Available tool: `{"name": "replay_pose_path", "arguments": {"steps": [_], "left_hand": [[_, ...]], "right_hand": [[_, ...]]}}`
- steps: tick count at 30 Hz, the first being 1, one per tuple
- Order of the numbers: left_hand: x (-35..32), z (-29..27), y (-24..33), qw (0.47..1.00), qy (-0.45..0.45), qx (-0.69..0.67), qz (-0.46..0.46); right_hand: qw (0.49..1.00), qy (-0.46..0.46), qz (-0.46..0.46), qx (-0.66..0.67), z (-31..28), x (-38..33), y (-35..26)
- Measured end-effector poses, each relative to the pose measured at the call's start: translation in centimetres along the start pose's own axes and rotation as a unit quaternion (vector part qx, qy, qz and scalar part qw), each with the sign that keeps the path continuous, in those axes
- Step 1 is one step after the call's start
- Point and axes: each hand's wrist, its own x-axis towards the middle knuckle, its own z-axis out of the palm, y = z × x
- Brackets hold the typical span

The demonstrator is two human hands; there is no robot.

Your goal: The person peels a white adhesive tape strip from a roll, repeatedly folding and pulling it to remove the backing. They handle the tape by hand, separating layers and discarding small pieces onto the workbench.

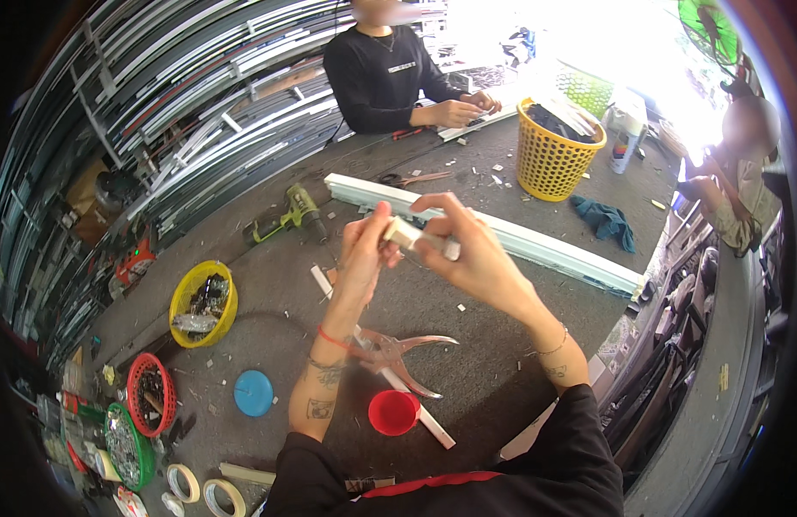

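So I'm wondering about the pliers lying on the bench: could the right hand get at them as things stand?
Probably not straight away. The right hand and left hand are both closed on the small white piece, raised above the bench. The pliers lie uncovered beneath the left forearm, so the path looks free once that piece is let go.

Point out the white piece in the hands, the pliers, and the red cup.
white piece [410, 234], head view, its middle between the fingers.
pliers [398, 351], head view, near the pivot.
red cup [392, 412], head view, inside.
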Motion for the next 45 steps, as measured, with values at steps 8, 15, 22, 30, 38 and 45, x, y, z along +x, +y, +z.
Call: {"name": "replay_pose_path", "arguments": {"steps": [8,15,22,30,38,45], "left_hand": [[0.2,-1.1,1.0,0.991,-0.114,0.067,0.009],[0.0,-0.4,0.3,0.994,-0.005,0.100,0.044],[0.3,-0.4,-0.1,0.990,0.027,0.120,0.069],[0.2,-0.2,-0.1,0.997,-0.014,0.066,0.038],[0.1,-0.8,0.4,0.995,-0.087,0.035,0.016],[-0.2,-1.1,2.1,0.965,-0.121,0.231,0.036]], "right_hand": [[0.998,0.050,0.024,0.022,0.1,0.0,1.3],[0.997,0.067,-0.025,0.003,1.5,-0.1,1.9],[0.995,0.094,-0.030,0.018,2.8,-0.2,1.8],[0.996,0.087,-0.029,-0.015,2.9,0.1,1.7],[0.993,0.064,-0.099,-0.010,2.3,0.0,1.7],[0.995,0.063,-0.071,0.020,0.1,-0.2,1.2]]}}
